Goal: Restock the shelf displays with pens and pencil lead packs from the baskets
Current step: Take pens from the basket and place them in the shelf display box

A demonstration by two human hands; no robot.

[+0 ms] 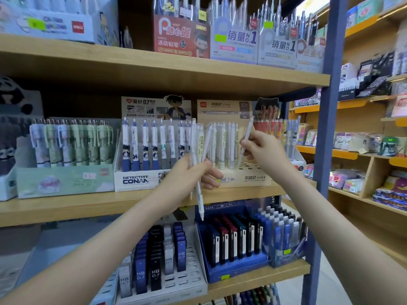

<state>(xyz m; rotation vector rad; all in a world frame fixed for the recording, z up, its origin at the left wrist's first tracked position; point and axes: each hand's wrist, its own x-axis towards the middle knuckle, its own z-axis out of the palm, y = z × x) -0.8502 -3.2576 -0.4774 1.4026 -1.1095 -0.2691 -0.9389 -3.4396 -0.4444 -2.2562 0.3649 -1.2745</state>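
At the middle shelf (242,192) of a stationery aisle, a person stands facing a beige display box (246,175) whose front rows of holes sit open on the right side. Their left hand (187,175) is closed around a bundle of white pens (199,150), fanned upward with one pen hanging lower than the rest, its tip dangling in front of the shelf below; the bundle seems kept there as a ready supply. Their right hand (262,148) pinches a single white pen (247,135) between thumb and fingertips, tilted, held just above the empty holes, which looks like lining it up to drop into a slot. White pens already standing in the box fill its back rows, so I judge this box partly restocked. Just beside it on the left stands the Detective Conan pen box (136,179), full. On the shelf below, lead packs (155,271) sit in a grey rack with gaps in front. No basket is in sight
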